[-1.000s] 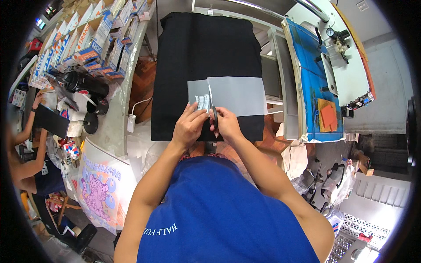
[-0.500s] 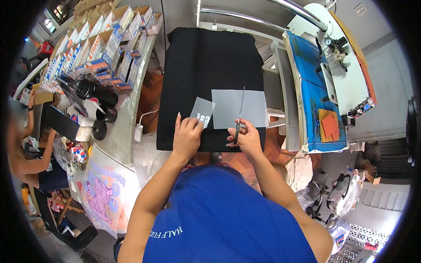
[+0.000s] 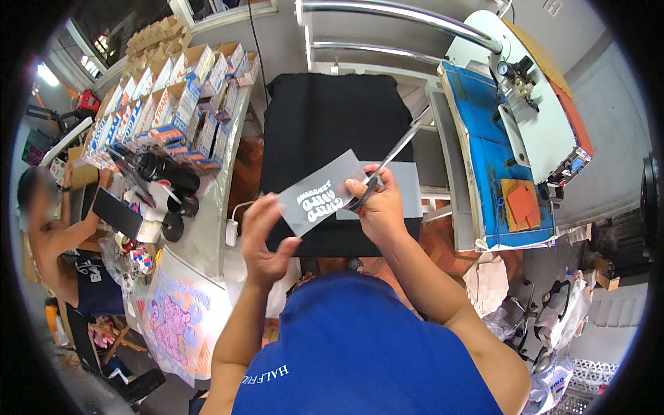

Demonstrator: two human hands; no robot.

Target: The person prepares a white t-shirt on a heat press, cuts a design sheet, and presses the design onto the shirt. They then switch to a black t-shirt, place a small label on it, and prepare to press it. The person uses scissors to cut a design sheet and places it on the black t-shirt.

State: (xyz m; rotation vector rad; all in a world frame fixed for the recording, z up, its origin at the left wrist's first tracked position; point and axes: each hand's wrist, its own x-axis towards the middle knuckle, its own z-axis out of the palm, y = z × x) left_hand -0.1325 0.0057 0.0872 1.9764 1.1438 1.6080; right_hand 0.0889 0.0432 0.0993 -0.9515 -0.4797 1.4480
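A small translucent film sheet with white printed lettering is raised above black fabric spread on a flat stand. My right hand is closed around the dark handles of a pair of scissors, blades pointing up and away to the right. Its thumb and fingers also pinch the film's right edge. My left hand is open at the film's left corner, thumb and fingers spread; slight blur hides whether a fingertip touches it. A larger plain grey sheet lies on the fabric, partly behind my right hand.
To the left, a long table carries rows of cardboard boxes and a black bottle. A person with a tablet is beyond it. A blue-topped bench with a white press machine stands right. A metal rail crosses behind the fabric.
The lettered film has come up off the fabric and now sits in my right hand with the scissors. My left hand has let go and opened. The scissors have tilted rightward.
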